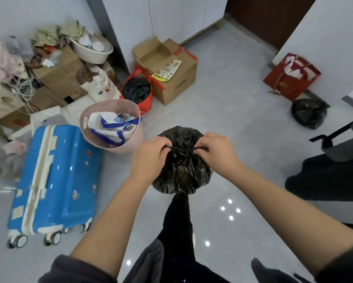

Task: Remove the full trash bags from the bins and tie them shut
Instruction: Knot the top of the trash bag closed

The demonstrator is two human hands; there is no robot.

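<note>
Tying step: my left hand [151,155] and right hand [216,152] each pinch a tail of the black trash bag [181,172], knot half-cinched; next, pull outward hard.

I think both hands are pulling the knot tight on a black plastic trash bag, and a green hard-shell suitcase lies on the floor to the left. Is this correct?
Not quite. The hard-shell suitcase is blue, not green, as the head view shows. The rest holds: the left hand and right hand pull the knot on the black plastic trash bag.
</note>
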